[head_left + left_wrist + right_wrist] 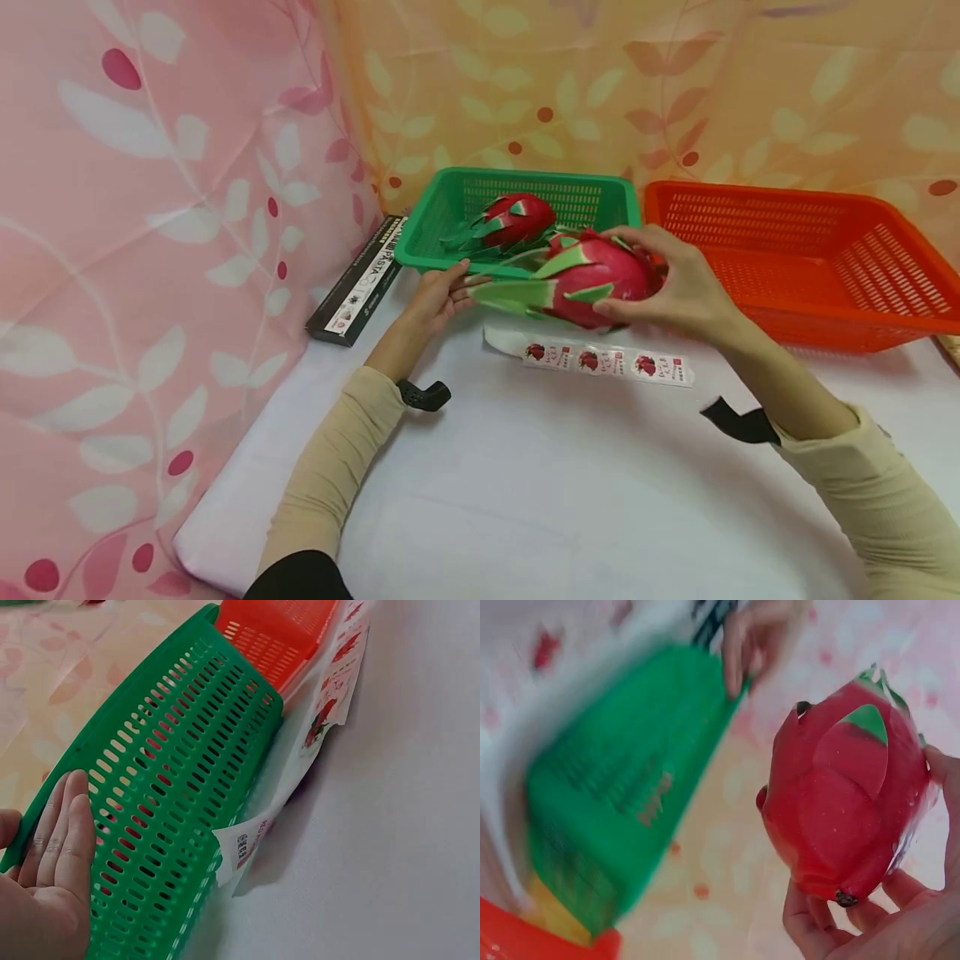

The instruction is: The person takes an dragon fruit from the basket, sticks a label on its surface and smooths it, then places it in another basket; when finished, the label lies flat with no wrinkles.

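A red dragon fruit [603, 279] with green scales is held in my right hand [686, 283], above the table in front of the green basket. In the right wrist view the fingers and thumb curve round one side of the dragon fruit [840, 795]. My left hand [438, 296] is at the front left rim of the green basket [420, 225], thumb over the rim and fingers beneath it. In the left wrist view those fingers [75, 840] lie along the outside of the perforated wall. Inside the basket lies another dragon fruit [528, 218], partly overlapped by the held one.
An orange-red basket [780, 325] stands to the right of the green one. Nearer me lies a strip of dragon fruit labels [588, 360], its left end curling up. A black and white pasta box [356, 283] lies at the left by the pink floral cloth [225, 250].
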`<state>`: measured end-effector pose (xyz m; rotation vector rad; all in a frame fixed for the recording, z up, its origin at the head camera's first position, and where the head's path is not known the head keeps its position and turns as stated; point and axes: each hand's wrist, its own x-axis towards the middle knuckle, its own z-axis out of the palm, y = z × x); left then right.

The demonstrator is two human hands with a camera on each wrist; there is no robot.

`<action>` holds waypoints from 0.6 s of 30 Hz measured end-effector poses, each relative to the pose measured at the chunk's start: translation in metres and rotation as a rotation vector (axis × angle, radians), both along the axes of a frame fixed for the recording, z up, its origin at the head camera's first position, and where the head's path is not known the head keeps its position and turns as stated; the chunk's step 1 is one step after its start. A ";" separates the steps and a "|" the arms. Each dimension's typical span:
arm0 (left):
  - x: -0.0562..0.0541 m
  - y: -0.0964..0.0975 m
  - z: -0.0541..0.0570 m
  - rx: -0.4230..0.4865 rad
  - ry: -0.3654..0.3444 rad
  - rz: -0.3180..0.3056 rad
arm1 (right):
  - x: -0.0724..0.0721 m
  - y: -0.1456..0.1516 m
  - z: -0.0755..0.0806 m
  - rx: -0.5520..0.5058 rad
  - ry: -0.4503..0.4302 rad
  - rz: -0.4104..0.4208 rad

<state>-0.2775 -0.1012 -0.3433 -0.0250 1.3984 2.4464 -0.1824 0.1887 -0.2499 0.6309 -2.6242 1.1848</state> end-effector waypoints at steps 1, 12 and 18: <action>0.001 -0.001 0.001 0.000 0.004 -0.002 | 0.010 0.001 -0.007 0.014 0.006 0.023; 0.002 -0.001 0.003 0.027 0.029 -0.018 | 0.073 -0.001 -0.085 0.249 0.002 -0.048; 0.002 0.002 -0.001 0.017 0.020 -0.036 | 0.073 0.003 -0.092 0.337 -0.027 -0.057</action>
